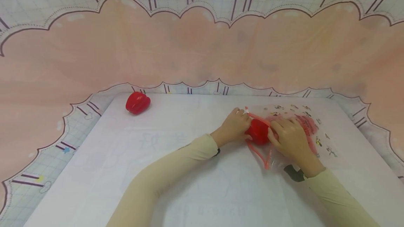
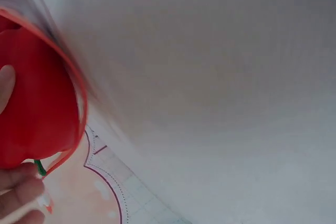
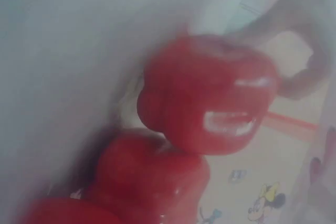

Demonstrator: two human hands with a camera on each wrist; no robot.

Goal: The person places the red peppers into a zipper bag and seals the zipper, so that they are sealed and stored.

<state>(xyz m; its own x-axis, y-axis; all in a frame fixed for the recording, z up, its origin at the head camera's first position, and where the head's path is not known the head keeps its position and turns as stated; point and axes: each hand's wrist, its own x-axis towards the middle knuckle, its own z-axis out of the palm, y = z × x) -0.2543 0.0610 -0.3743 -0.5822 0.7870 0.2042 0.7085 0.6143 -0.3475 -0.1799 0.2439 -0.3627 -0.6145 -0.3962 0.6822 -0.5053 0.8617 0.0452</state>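
Note:
A red bell pepper (image 1: 259,131) sits at the mouth of a clear plastic bag (image 1: 328,139) with red trim and cartoon prints. The left hand (image 1: 236,123) grips this pepper from the left; its green stem (image 2: 39,167) shows beside the left fingers (image 2: 21,195), and the trim loops around it. On the other side, the right hand (image 1: 291,139) holds the bag at its opening, thumb near the pepper. Through hazy film in the right wrist view, one pepper (image 3: 220,95) stands over another (image 3: 152,177), with part of a further red shape (image 3: 68,212) at the lower edge.
Another red bell pepper (image 1: 137,103) lies at the table's far left corner. The white table (image 1: 195,185) meets a patterned cloth backdrop (image 1: 189,52) behind. A loop of red trim (image 1: 266,164) hangs toward the front of the bag.

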